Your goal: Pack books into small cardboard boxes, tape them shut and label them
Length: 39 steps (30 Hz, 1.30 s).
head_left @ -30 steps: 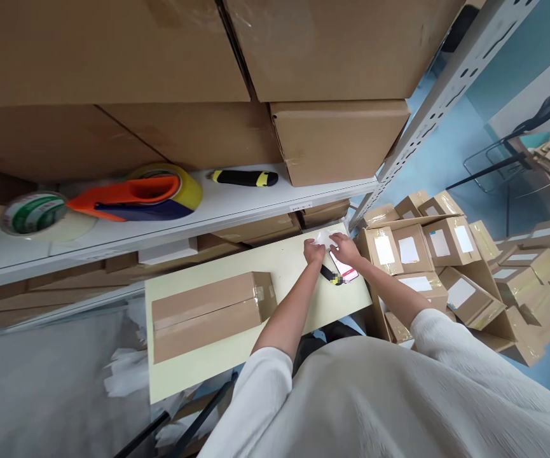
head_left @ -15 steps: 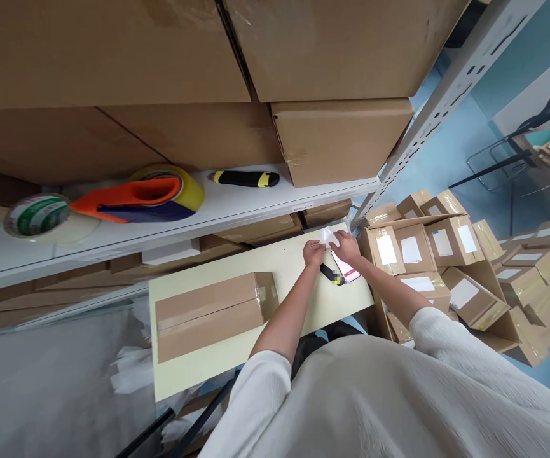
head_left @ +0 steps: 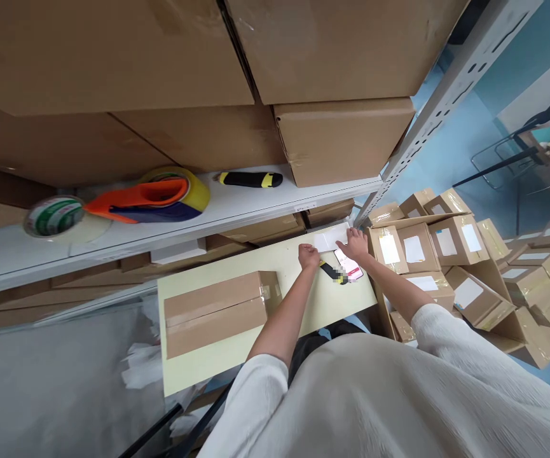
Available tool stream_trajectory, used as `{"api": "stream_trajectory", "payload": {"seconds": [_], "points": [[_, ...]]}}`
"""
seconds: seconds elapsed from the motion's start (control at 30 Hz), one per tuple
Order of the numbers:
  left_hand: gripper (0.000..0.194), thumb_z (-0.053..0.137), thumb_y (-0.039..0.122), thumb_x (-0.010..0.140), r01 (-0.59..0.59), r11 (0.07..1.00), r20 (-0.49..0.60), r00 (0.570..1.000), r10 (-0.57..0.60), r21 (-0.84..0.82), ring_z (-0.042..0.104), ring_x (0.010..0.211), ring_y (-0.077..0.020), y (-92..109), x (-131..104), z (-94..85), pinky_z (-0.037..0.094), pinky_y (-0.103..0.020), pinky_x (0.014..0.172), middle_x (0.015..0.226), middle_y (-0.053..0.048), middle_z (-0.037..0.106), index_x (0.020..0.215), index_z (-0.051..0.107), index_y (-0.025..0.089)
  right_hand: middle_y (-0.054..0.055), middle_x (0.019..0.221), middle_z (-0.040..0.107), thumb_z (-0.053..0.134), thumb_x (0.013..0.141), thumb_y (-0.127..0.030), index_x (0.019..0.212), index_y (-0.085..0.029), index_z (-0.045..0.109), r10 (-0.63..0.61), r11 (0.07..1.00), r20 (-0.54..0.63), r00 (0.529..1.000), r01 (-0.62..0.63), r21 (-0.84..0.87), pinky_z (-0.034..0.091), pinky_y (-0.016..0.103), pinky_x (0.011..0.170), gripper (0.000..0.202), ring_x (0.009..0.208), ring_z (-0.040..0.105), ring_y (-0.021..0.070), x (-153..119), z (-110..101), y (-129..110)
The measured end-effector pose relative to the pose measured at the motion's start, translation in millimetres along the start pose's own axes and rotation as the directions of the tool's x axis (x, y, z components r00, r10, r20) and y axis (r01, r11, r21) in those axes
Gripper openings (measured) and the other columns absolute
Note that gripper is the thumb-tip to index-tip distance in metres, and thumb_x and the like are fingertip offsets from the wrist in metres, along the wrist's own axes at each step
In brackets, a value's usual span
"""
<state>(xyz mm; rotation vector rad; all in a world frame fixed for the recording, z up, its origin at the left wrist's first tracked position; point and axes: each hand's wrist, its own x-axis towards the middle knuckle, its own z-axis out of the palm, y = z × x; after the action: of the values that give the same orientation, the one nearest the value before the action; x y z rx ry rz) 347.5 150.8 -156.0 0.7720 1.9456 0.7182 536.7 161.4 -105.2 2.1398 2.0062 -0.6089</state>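
Note:
A white sheet or label point(head_left: 328, 239) lies at the far right end of the pale yellow table point(head_left: 294, 267). At its left edge is my left hand point(head_left: 308, 256), its fingers closed; whatever they pinch is too small to make out. My right hand point(head_left: 355, 244) rests at the sheet's right part with its fingers spread. Between my forearms lie a phone point(head_left: 349, 264) with a lit screen and a black-and-yellow cutter point(head_left: 332, 273), partly blurred out. A long taped cardboard box point(head_left: 215, 315) sits on the left part of the table.
Above the table runs a white shelf point(head_left: 250, 200) with big cartons, a tape dispenser point(head_left: 155, 198), a tape roll point(head_left: 58, 217) and another cutter point(head_left: 250, 179). Right of the table, a large carton point(head_left: 501, 286) holds several small labelled boxes. A metal post point(head_left: 418, 140) stands behind.
My hands have moved apart, and more of the white sheet shows flat between them. My right hand has shifted right and its fingers have spread. The view has shifted slightly.

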Motion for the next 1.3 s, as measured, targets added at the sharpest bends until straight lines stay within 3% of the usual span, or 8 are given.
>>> {"api": "stream_trajectory", "payload": {"seconds": [0.1,0.23,0.63,0.87,1.03,1.1,1.2,1.3], "points": [[0.031,0.065,0.004,0.080,0.052,0.999,-0.027,0.998,-0.051,0.014,0.069,0.087,-0.0210,2.2,-1.8,-10.8,0.054,-0.035,0.085,0.087,0.000,0.065,0.097,0.052,0.027,0.025,0.174,0.035,0.037,0.100,-0.084,0.171,-0.008,0.032,0.040,0.999,0.022,0.999,-0.040,-0.007,0.023,0.054,0.127,0.104,0.157,0.031,0.0426,2.3,4.8,2.3],[0.033,0.063,0.004,0.079,0.000,0.999,-0.037,0.999,0.001,0.041,0.067,0.085,-0.0193,8.0,-6.1,-27.4,0.052,-0.033,0.084,0.085,0.002,0.063,0.098,0.050,0.028,0.028,0.175,0.029,0.037,0.096,-0.089,0.173,-0.002,0.025,0.098,0.995,0.042,0.994,-0.097,-0.014,0.016,0.056,0.129,0.117,0.160,0.024,0.0451,7.6,11.8,0.8],[0.035,0.060,0.006,0.082,-0.298,0.944,-0.066,0.949,0.310,0.142,0.065,0.082,-0.0216,35.7,-35.0,-90.7,0.046,-0.033,0.079,0.085,0.002,0.062,0.108,0.051,0.028,0.034,0.171,0.032,0.040,0.101,-0.081,0.170,0.004,0.027,0.143,0.990,0.030,0.989,-0.142,-0.022,0.020,0.056,0.128,0.110,0.156,0.030,0.0460,21.6,24.7,-2.6],[0.032,0.060,0.007,0.082,-0.319,0.944,-0.121,0.937,0.328,0.086,0.064,0.080,-0.0202,42.6,-49.3,-115.5,0.047,-0.032,0.078,0.083,0.003,0.060,0.104,0.049,0.028,0.034,0.171,0.032,0.041,0.101,-0.079,0.170,0.003,0.028,0.167,0.984,0.067,0.984,-0.162,-0.076,0.020,0.057,0.128,0.107,0.156,0.031,0.0461,19.7,26.9,-0.7],[0.033,0.062,0.008,0.081,-0.331,0.944,-0.158,0.931,0.329,0.016,0.067,0.082,-0.0187,42.5,-51.7,-124.5,0.050,-0.032,0.080,0.086,0.003,0.062,0.105,0.051,0.028,0.032,0.173,0.030,0.049,0.103,-0.068,0.168,-0.004,0.035,0.126,0.991,0.096,0.987,-0.121,-0.057,0.018,0.057,0.128,0.093,0.159,0.028,0.0460,11.0,24.3,-0.4],[0.033,0.062,0.009,0.081,-0.304,0.952,-0.159,0.942,0.295,-0.037,0.069,0.083,-0.0181,41.6,-52.2,-128.1,0.052,-0.031,0.080,0.087,0.003,0.063,0.105,0.051,0.028,0.028,0.175,0.028,0.049,0.105,-0.058,0.163,-0.008,0.045,0.065,0.997,0.076,0.995,-0.061,-0.057,0.018,0.057,0.129,0.077,0.160,0.027,0.0440,6.3,22.8,-2.6],[0.032,0.062,0.012,0.081,-0.240,0.955,-0.145,0.965,0.217,-0.175,0.072,0.080,-0.0167,40.2,-55.3,-134.9,0.054,-0.029,0.075,0.088,0.004,0.062,0.106,0.051,0.028,0.024,0.171,0.037,0.047,0.103,-0.040,0.153,-0.012,0.055,-0.029,0.998,0.001,1.000,0.029,-0.048,0.023,0.053,0.127,0.058,0.156,0.033,0.0393,-3.4,19.4,-11.3],[0.029,0.062,0.013,0.083,-0.204,0.931,-0.154,0.974,0.163,-0.303,0.072,0.072,-0.0145,39.0,-61.6,-144.3,0.055,-0.027,0.069,0.088,0.004,0.061,0.106,0.049,0.026,0.023,0.166,0.043,0.054,0.094,-0.027,0.159,-0.011,0.047,-0.091,0.996,-0.116,0.989,0.088,-0.030,0.025,0.052,0.126,0.068,0.149,0.038,0.0384,-18.6,12.8,-27.8]]}}
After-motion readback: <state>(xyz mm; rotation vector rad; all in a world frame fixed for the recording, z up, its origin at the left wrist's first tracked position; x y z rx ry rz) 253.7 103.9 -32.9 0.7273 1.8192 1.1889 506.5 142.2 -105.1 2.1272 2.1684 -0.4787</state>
